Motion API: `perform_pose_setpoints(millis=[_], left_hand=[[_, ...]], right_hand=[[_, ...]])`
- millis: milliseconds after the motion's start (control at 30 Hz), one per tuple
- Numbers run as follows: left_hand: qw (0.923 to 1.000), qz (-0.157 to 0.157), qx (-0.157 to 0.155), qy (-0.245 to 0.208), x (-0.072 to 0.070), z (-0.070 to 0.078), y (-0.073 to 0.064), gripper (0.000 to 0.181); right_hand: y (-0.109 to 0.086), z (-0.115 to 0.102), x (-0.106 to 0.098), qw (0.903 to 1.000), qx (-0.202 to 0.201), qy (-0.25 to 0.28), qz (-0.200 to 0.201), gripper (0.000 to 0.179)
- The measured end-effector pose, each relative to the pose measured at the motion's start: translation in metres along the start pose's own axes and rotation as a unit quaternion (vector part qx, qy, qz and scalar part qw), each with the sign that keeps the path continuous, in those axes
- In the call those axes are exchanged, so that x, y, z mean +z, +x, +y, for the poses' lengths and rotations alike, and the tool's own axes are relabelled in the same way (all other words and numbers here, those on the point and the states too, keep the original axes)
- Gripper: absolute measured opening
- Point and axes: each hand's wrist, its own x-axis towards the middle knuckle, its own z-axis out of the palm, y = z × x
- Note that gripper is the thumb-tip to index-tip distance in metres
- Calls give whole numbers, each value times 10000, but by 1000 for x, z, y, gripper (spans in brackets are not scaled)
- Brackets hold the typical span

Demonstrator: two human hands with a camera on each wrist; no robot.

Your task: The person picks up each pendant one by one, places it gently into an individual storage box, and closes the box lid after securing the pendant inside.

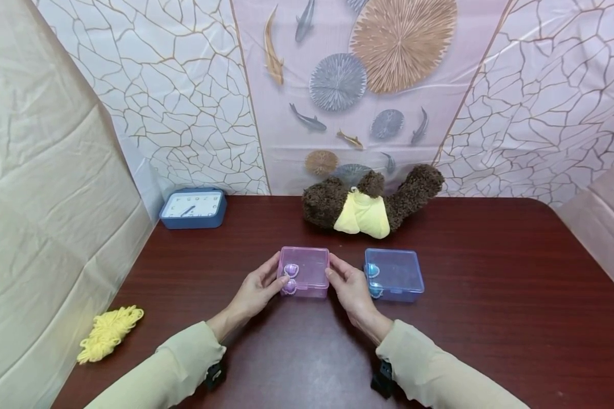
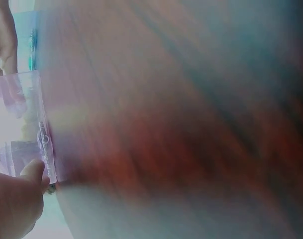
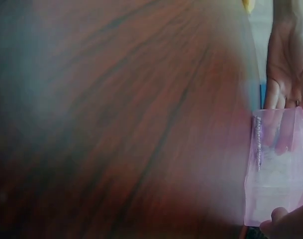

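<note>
A clear pink plastic box (image 1: 309,267) with its lid down is held between both hands near the middle of the table. Two purple pieces with beaded edges (image 1: 290,270) show inside at its left end. My left hand (image 1: 254,291) grips the left side, thumb at the front corner and fingers along the side. On the opposite side my right hand (image 1: 355,292) grips the box, its thumb near the upper edge. Just right of that hand is a similar clear blue box (image 1: 396,272), with two blue beaded pieces (image 1: 373,271) at its left end.
Behind the boxes lies a brown fuzzy plush toy (image 1: 368,207) in yellow cloth. A blue-framed clock (image 1: 193,208) lies at the back left. Yellow yarn (image 1: 110,333) rests by the table's left edge. A patterned curtain (image 1: 337,96) hangs behind the dark red table (image 1: 506,284).
</note>
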Motion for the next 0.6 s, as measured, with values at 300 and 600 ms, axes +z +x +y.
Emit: perform_pose_setpoints(millis=[300,600], left_hand=[[9992,25,192,349,0,8,9,64],[9888,85,-26,1490,-7,16,14,67]], right_hand=[[9,-3,-2,9974,-489,-495,-202,43],[9,-9,-6,9990,43,-350,-276,48]])
